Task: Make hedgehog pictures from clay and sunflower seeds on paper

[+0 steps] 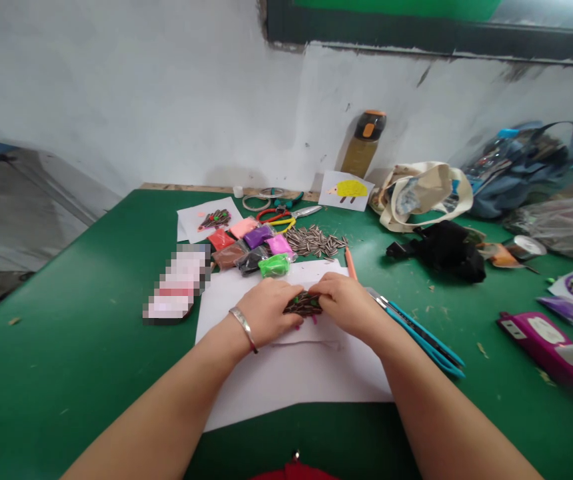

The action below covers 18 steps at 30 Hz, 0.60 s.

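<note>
A small figure covered in striped sunflower seeds (pixel 303 304), with green bits among the seeds and pink bits below, lies between my hands over white paper (pixel 296 380). My left hand (pixel 269 308), wearing a silver bracelet, is closed around the figure's left side. From the right, my right hand (pixel 344 305) curls its fingers onto the top and right edge. Part of the figure is hidden by my fingers. Just beyond are several packets of coloured clay, among them a bright green packet (pixel 275 265), and a heap of loose sunflower seeds (pixel 316 241).
Scissors (pixel 291 217) and pliers sit behind the packets. Blue-handled tweezers (pixel 416 333) lie beside my right forearm, a phone (pixel 179 283) to the left. Toward the wall stand a yellow hedgehog drawing (pixel 349 191), a bottle (pixel 364 143) and bags. A magenta device (pixel 546 343) is far right.
</note>
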### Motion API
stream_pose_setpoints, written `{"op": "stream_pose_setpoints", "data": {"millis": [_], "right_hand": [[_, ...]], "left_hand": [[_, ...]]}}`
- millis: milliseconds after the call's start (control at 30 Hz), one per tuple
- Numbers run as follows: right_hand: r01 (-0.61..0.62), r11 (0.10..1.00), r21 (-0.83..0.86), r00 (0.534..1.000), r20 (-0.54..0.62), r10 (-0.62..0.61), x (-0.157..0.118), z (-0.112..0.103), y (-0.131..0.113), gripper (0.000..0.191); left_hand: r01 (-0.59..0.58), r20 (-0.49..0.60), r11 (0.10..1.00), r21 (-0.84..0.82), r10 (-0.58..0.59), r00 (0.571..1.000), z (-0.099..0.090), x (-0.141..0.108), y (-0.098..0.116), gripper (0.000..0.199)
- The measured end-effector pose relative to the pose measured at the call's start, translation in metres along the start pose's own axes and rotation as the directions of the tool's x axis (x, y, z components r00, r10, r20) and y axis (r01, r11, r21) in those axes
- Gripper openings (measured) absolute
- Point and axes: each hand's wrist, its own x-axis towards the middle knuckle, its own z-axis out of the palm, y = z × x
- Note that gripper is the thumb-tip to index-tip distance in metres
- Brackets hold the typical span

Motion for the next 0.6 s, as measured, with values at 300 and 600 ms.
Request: {"op": "stream_pose_setpoints", "data": {"millis": [300,600], "right_hand": [[0.003,0.998,0.06,1.0,0.014,-0.004,0.0008,0.004,0.0031,0.036],[-0.063,0.998,0.004,0.998,0.025,0.063,0.0037,0.0019,0.0058,0.035]], "left_hand": [[-0.001,0.0,1.0,-0.018,0.001,1.0,-0.0002,-0.0004,-0.0003,0.01],[0.009,0.036,1.0,0.008,-0.01,0.999,-0.0019,0.0003,-0.0008,0.01]]}}
